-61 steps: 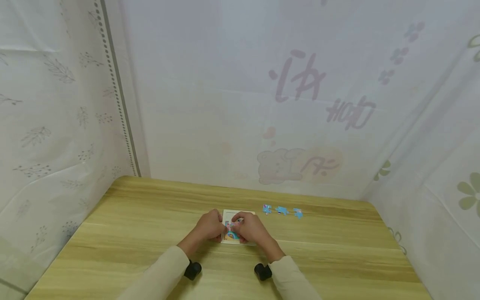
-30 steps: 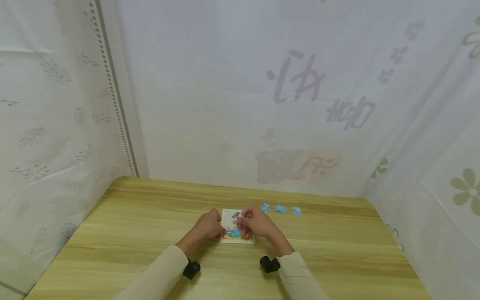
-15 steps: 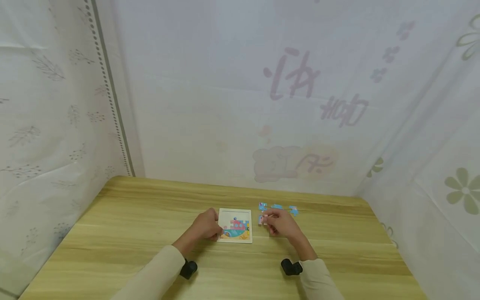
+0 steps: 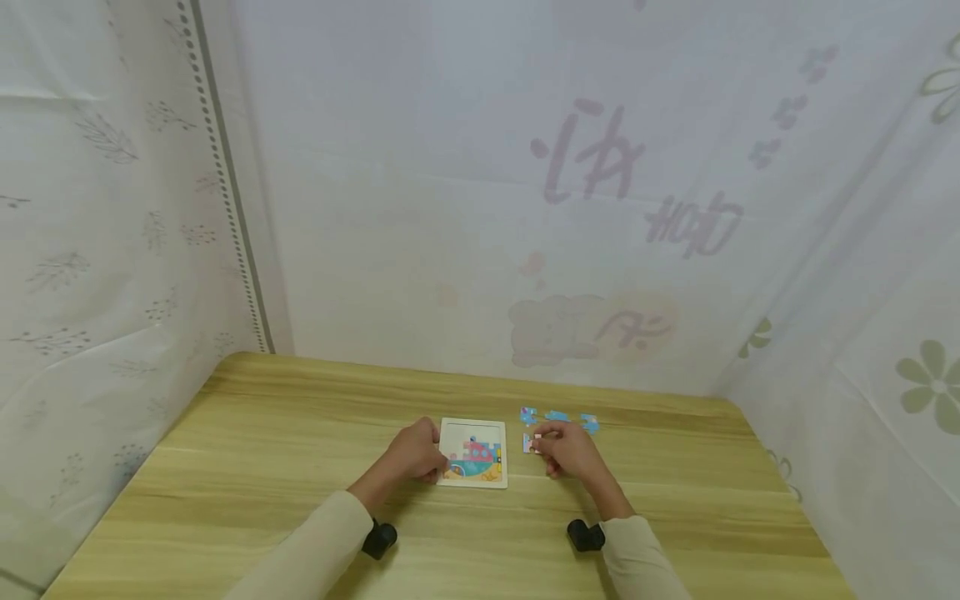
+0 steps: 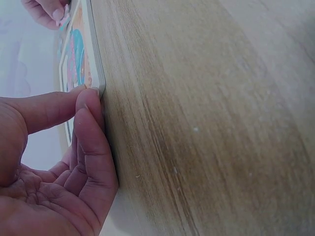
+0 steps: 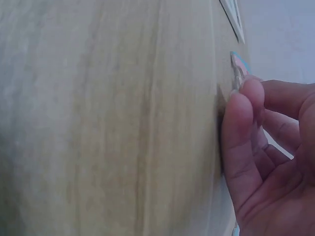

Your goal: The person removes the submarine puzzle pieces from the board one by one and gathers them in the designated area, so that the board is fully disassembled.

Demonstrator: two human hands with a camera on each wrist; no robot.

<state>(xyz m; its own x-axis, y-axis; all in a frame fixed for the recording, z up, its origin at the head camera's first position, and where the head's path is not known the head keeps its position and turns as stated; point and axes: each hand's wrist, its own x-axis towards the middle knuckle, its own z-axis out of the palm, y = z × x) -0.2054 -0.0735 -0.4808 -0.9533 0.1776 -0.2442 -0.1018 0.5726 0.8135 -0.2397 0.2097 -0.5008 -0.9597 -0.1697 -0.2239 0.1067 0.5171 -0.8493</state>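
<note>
Up on the back curtain (image 4: 405, 208), beyond the puzzle tray (image 4: 454, 435), there's faint purple lettering (image 4: 600, 154), though I can't make out the words, with a pale bear print (image 4: 551, 329) below it. The left sheet (image 4: 97, 250) carries leaf sprigs, the right sheet (image 4: 862, 400) green flowers, and the tray lies on a wood-grain worktop (image 4: 465, 542). Right of the tray, three blue pieces (image 4: 556, 415) lie in a row, partly masked by the right hand (image 4: 572, 450). Black devices (image 4: 379, 540) (one at each wrist, mind you) sit nearer than the tray. The left hand (image 4: 414, 450) pinches the tray's left edge; the right, just beside the tray, pinches a pink-and-white piece (image 4: 527, 443). And inside the tray, joined pieces (image 4: 478, 454) show pink, teal and orange.
</note>
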